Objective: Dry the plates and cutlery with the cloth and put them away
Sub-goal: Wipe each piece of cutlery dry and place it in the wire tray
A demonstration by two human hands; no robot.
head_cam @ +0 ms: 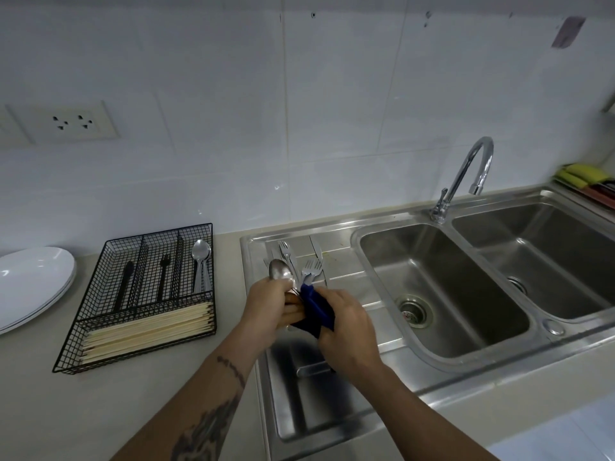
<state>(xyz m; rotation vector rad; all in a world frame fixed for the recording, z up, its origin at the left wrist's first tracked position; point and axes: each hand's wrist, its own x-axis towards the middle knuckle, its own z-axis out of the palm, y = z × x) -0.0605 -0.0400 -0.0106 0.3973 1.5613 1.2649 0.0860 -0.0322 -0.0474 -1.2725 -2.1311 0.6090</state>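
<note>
Cloth (316, 311) dark blue; plates (31, 284) white; wire tray (146, 294) black grid mesh; chopsticks (149, 331) pale cream; sponges (580, 174) at 2 o'clock yellow-green.

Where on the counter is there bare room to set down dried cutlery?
Bare counter lies in front of the wire organizer, left of the sink's edge. A narrow strip runs between the organizer and the plates. The drainboard is crowded with forks, both hands working above it.

No text, label, brand, number or sign can be read anywhere here.
</note>
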